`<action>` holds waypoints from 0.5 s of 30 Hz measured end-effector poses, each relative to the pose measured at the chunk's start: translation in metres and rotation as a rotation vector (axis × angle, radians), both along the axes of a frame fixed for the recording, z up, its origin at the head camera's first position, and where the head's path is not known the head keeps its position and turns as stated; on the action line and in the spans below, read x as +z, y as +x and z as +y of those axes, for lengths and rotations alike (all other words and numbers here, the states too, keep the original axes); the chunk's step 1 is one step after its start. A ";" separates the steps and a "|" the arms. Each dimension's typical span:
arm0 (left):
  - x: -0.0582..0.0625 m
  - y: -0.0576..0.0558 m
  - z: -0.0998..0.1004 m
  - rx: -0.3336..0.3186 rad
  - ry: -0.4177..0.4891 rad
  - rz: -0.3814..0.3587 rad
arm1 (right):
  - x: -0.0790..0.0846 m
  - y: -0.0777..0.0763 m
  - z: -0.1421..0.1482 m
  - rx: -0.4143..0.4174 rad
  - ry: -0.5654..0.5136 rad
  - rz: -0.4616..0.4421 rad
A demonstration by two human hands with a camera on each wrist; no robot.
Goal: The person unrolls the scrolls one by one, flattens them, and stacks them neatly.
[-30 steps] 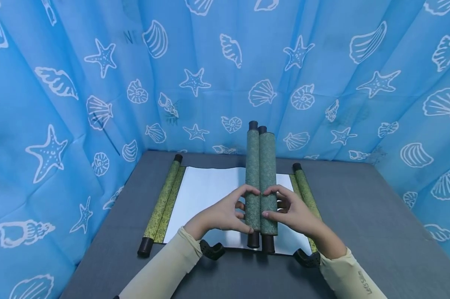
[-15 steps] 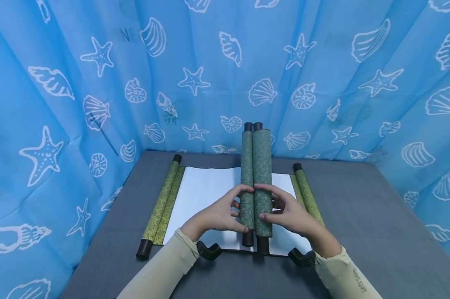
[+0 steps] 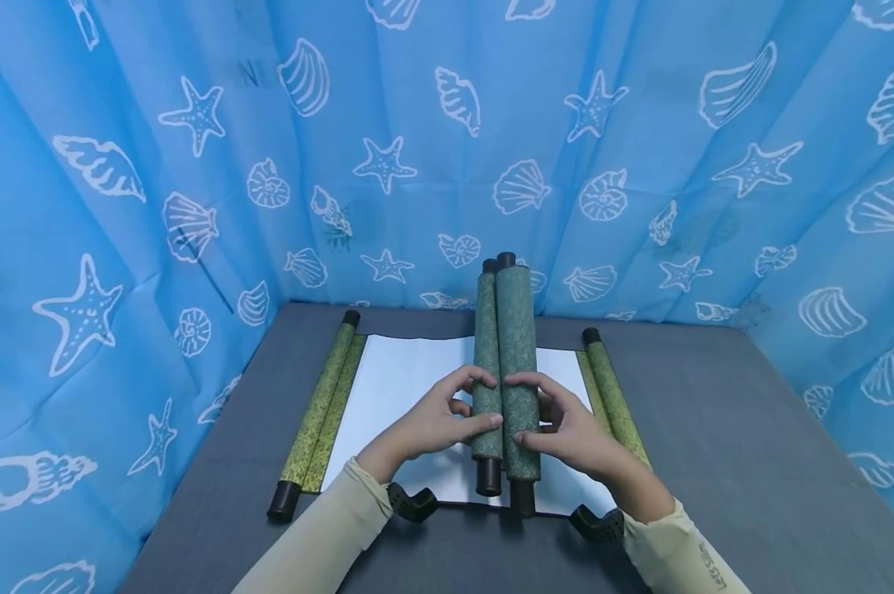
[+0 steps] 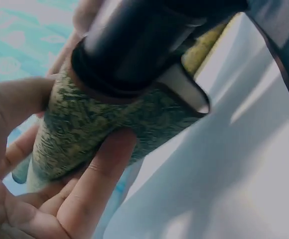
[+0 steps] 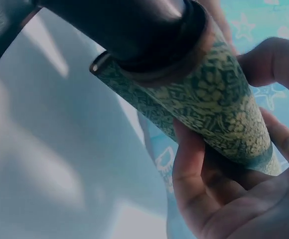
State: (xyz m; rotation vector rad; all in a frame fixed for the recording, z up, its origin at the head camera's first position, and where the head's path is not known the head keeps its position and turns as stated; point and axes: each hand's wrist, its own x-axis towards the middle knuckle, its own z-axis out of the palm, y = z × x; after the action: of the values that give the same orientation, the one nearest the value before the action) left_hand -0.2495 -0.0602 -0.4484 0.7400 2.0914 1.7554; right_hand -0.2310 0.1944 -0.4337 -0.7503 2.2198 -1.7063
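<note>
A green patterned scroll [image 3: 516, 330] is held up at the centre, its two rollers side by side and pointing away from me, with dark end knobs. My left hand [image 3: 430, 422] grips the thinner left roller [image 3: 486, 330], thumb on the near side and fingers round its left. The thicker right roller [image 5: 219, 94] is in the grip of my right hand [image 3: 576, 433]. Both wrist views show an edge of the scroll's sheet coming off the rolls near the knobs. Beneath lies a second scroll with a white sheet [image 3: 410, 379], spread out on the table.
The lower scroll's yellow-green rollers lie at its left end [image 3: 317, 404] and right end [image 3: 618, 392], with dark knobs. A grey cloth covers the table [image 3: 722, 412]. Behind and on both sides hangs a blue curtain [image 3: 447, 181] with white shells and starfish.
Both hands have shifted slightly left and down with the green scroll. Its rollers have come closer together, and the left thumb has moved up along its roller.
</note>
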 end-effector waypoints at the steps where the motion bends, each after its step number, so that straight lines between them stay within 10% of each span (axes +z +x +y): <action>1: 0.000 0.000 0.000 -0.001 -0.003 -0.006 | -0.001 0.000 0.000 0.004 0.006 -0.001; 15: 0.000 0.001 -0.004 -0.046 0.099 -0.165 | -0.009 -0.008 0.005 -0.047 0.006 -0.020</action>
State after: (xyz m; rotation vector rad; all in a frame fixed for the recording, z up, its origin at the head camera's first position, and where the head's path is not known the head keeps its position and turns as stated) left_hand -0.2489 -0.0639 -0.4489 0.6405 1.8781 1.8395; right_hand -0.2393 0.1990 -0.4424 -0.6826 2.2450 -1.7206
